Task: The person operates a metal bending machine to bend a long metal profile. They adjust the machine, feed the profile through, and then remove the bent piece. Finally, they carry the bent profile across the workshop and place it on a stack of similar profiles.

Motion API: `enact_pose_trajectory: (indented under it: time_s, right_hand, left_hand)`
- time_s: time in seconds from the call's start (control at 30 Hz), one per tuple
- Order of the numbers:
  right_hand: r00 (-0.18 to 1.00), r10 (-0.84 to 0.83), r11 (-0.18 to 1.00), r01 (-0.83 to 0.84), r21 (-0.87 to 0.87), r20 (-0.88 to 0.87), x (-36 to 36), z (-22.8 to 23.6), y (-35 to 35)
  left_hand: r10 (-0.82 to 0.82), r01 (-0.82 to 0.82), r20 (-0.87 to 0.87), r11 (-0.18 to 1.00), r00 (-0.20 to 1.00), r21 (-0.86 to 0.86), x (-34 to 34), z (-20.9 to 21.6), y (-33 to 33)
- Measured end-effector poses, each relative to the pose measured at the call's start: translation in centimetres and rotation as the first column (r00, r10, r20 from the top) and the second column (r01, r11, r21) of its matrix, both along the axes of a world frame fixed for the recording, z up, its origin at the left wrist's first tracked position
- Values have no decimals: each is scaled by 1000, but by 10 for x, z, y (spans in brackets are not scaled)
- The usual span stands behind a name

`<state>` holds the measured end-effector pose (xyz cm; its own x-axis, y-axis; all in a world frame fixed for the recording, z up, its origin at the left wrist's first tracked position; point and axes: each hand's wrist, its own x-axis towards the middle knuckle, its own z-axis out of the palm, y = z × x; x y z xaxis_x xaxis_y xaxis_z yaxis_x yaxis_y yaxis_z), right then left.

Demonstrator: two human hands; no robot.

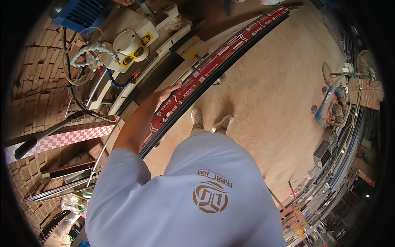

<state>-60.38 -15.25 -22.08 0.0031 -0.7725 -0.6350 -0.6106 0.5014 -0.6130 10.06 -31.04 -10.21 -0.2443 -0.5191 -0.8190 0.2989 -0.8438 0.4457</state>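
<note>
A long, straight window-frame profile (218, 61) with printed red protective film and black edges runs slantwise from beside my left arm to the far upper right. My left hand (168, 93) is closed on its left edge, nearer its close end. Most of those fingers are hidden beneath the profile. It is held up off the floor, above and ahead of my shoes. My right hand is out of the picture.
At left stands a machine (131, 45) with a blue motor (80, 14), hoses and a pale rail, against a brick wall (39, 78). Sandy floor (284, 90) spreads ahead and right. A blue air compressor (326, 106), a dark box (322, 154) and stacked long profiles (343, 152) line the right.
</note>
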Motion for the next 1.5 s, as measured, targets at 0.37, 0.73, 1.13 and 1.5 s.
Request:
enact_pose_trajectory:
  time_s: [0.37,0.73,1.13,1.5]
  right_hand:
    - [1000,-3,999,3,-33,12,16,22,3]
    - [996,-22,1000,21,-18,-87,47,34,16]
    - [996,-5,1000,8,28,-87,107,80,-24]
    - [974,-62,996,75,51,-220,123,78,-53]
  left_hand:
    - [-405,393,-590,906,698,-157,3,-77,0]
    - [-223,237,-455,971,862,-26,-9,-26,5]
    - [-204,207,-424,978,883,-40,-12,3,9]
    - [-129,151,-556,989,821,-6,-31,42,17]
